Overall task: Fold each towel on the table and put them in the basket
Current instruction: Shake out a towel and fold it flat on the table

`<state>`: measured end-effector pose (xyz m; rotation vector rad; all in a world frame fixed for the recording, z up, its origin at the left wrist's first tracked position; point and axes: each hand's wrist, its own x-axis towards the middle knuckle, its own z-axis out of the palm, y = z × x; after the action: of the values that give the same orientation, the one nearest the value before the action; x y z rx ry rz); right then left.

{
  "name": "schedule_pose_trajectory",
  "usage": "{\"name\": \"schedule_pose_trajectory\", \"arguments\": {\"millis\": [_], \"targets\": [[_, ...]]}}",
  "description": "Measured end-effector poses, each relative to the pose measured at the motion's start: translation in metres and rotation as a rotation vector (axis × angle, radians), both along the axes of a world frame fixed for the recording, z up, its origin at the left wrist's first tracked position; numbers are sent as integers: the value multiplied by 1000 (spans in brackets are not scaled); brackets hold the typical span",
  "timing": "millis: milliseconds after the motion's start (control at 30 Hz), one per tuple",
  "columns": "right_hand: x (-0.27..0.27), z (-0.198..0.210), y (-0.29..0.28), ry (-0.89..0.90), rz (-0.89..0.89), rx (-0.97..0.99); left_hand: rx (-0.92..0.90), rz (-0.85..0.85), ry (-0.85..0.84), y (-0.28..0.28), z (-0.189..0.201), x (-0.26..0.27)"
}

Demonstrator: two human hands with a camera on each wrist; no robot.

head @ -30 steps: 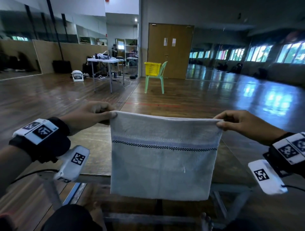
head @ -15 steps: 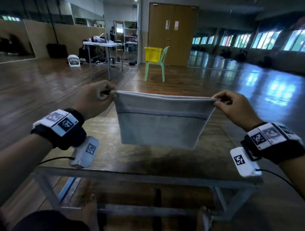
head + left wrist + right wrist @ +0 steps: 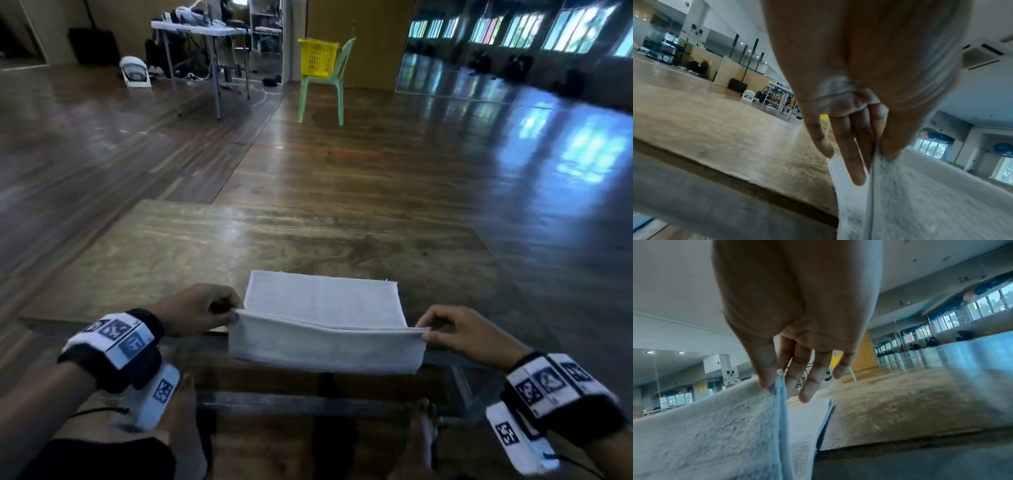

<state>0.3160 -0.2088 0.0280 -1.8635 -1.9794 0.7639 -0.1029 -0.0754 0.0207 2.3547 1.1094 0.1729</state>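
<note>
Here, a person is holding a pale folded towel [image 3: 322,322] at the near edge of a wooden table [image 3: 171,253]. The left hand [image 3: 197,310] is pinching the towel's left corner between thumb and fingers, and the right hand [image 3: 462,330] is pinching the right corner the same way. The towel's far half is lying flat on the table while its near part is hanging over the edge. A yellow basket [image 3: 318,56] is sitting on a green chair [image 3: 337,85] well across the room
</note>
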Motion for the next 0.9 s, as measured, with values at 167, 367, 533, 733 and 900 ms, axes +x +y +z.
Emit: {"name": "schedule_pose_trajectory", "arguments": {"millis": [167, 367, 533, 733, 900], "targets": [[9, -17, 44, 76, -148, 62, 21, 131, -74, 43, -18, 15], [9, -29, 96, 89, -255, 92, 58, 273, -138, 79, -35, 38], [15, -40, 125, 76, -282, 76, -1, 276, -126, 100, -48, 41], [28, -55, 147, -92, -236, -82, 43, 224, -46, 119, -55, 50], [24, -54, 154, -189, -135, -139, 59, 126, 149, 129, -56, 57]]}}
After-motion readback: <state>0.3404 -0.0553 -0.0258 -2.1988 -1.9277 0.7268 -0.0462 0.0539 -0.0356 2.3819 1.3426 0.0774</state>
